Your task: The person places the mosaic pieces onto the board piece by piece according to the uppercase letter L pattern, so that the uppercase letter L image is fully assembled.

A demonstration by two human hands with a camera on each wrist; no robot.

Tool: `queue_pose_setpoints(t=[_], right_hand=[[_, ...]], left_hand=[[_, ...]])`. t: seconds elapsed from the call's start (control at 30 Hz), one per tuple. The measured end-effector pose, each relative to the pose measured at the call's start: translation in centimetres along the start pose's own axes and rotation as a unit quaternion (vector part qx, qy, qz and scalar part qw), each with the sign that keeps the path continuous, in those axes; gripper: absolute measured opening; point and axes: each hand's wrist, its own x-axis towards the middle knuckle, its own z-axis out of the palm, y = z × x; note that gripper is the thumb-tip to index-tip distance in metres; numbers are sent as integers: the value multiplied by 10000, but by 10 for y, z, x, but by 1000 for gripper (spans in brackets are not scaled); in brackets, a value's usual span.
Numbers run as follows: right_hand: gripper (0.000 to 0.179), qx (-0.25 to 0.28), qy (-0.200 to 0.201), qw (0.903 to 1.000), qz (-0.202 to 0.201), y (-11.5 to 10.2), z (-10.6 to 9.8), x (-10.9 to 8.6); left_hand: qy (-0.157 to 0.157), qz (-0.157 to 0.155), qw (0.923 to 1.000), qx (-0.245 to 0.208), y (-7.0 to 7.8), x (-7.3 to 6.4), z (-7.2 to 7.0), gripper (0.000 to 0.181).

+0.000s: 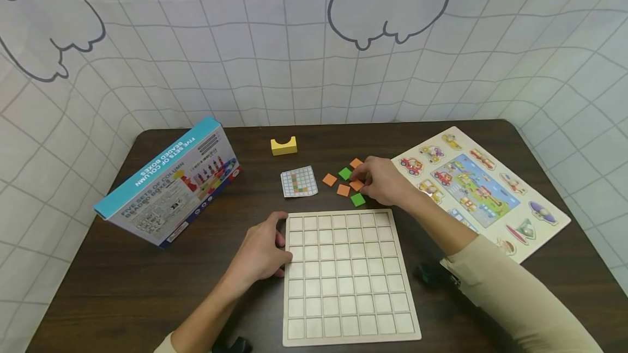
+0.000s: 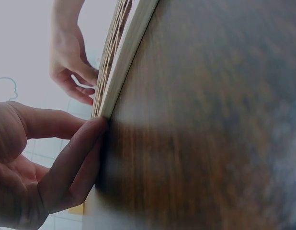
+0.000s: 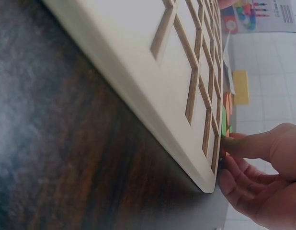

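- The grid board (image 1: pixel 348 277) lies flat on the bench (image 1: pixel 127 287), touching the left hand (image 1: pixel 260 249) and just nearer the body than the right hand (image 1: pixel 385 181). It looks stiff, flat and fairly light, so a push may slide it; the side rim is the sensible place to hold it.
- The orange tile (image 1: pixel 356 186) sits at the right hand's fingertips. It looks thin, light, hard and perhaps a little slick; I would take it by opposite edges, since a flat piece is awkward to lift by its face.
- The other orange tiles (image 1: pixel 343 190) and the green tiles (image 1: pixel 358 199) lie loose around the right hand's fingertips, beyond the grid board, and should handle the same way.
- Left hand: fingers bent, only slightly apart, their tips holding the left rim of the grid board near its far corner.
- Right hand: thumb and fingers bent and brought near each other about the orange tile; I cannot tell whether they pinch it or merely touch it.
- The pattern card (image 1: pixel 299 183), likely thin and easily creased, lies between the two, farther out than the left hand.
- The yellow block (image 1: pixel 284 147) stands beyond the card, the box (image 1: pixel 171 195) left of the left hand, and the picture puzzle (image 1: pixel 530 233) right of the right hand.
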Motion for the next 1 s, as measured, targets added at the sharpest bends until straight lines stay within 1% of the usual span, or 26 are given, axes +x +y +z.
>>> queue_pose_setpoints(t=[0.3,0.5,0.6,0.83,1.0], right_hand=[[19,-179,-36,9995,-261,-1,0,2],[16,-246,25,9984,-504,-1,-1,1],[17,-232,55,9984,-518,0,-1,0],[18,-115,71,9994,-329,-3,-6,-4],[18,-103,114,9995,-288,-3,-7,-6]], left_hand=[[4,-1,10000,-3,-1,0,-1,84],[-8,19,10000,59,-1,1,-1,84],[-15,-9,10000,56,-1,0,-1,85],[9,-64,10000,67,1,0,0,85],[27,-87,9999,78,2,0,0,84]])
